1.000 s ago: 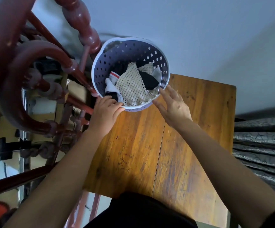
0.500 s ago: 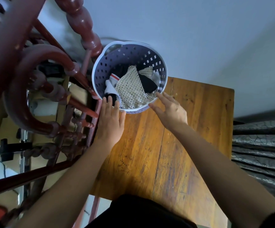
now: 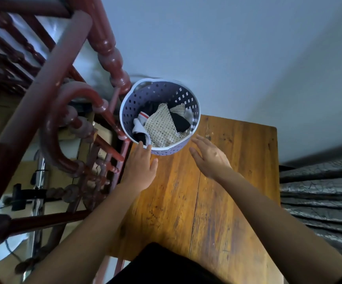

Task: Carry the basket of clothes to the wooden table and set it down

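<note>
A round lilac basket [image 3: 188, 95] with square holes and a white rim stands on the far left corner of the wooden table [image 3: 227, 181], against the wall. Inside lie clothes [image 3: 162, 126]: a cream mesh piece, black fabric and a white item with a red stripe. My left hand [image 3: 142, 167] lies flat with fingers apart, its fingertips at the basket's near rim. My right hand [image 3: 209, 157] hovers open just right of the basket, not touching it.
A dark red turned-wood chair or railing [image 3: 67, 111] crowds the table's left side, touching the basket. A pale blue wall [image 3: 248, 58] runs behind. Grey crinkled curtain fabric [image 3: 319, 191] hangs to the right of the table.
Both hands have let go of the basket and drawn back toward me with fingers spread. The basket stays where it stood on the table corner.
</note>
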`<state>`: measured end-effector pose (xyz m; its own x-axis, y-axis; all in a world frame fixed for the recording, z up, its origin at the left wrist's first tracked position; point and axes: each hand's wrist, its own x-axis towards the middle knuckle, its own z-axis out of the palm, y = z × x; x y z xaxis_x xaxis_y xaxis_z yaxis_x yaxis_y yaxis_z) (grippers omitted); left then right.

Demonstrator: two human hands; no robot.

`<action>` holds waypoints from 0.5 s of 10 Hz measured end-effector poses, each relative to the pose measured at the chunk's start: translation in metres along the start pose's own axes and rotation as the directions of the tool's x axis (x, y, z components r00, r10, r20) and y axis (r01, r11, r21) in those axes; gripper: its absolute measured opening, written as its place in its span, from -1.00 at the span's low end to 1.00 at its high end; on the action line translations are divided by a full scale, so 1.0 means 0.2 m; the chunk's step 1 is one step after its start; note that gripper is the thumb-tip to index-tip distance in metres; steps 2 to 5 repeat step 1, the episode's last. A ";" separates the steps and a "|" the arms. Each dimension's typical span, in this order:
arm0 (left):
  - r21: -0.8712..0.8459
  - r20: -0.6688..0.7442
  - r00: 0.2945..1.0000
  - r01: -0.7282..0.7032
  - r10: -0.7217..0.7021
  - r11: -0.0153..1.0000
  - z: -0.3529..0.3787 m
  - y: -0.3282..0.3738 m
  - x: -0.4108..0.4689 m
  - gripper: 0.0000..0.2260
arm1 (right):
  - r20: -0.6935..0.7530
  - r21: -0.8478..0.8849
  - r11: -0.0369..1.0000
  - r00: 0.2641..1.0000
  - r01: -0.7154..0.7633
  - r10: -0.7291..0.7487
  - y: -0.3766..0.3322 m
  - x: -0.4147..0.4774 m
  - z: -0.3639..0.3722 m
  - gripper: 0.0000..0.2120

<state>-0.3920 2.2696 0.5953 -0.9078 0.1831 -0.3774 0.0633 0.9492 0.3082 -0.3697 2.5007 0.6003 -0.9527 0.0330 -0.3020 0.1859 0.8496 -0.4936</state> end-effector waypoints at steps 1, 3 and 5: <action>-0.073 -0.001 0.999 -0.041 0.041 0.996 -0.08 0.01 -0.08 -0.47 | -0.094 0.008 0.998 0.994 0.060 -0.058 0.01 -0.09 -0.10 -0.53; -0.073 -0.001 0.999 -0.041 0.041 0.996 -0.08 0.01 -0.08 -0.47 | -0.094 0.008 0.998 0.994 0.060 -0.058 0.01 -0.09 -0.10 -0.53; -0.073 -0.001 0.999 -0.041 0.041 0.996 -0.08 0.01 -0.08 -0.47 | -0.094 0.008 0.998 0.994 0.060 -0.058 0.01 -0.09 -0.10 -0.53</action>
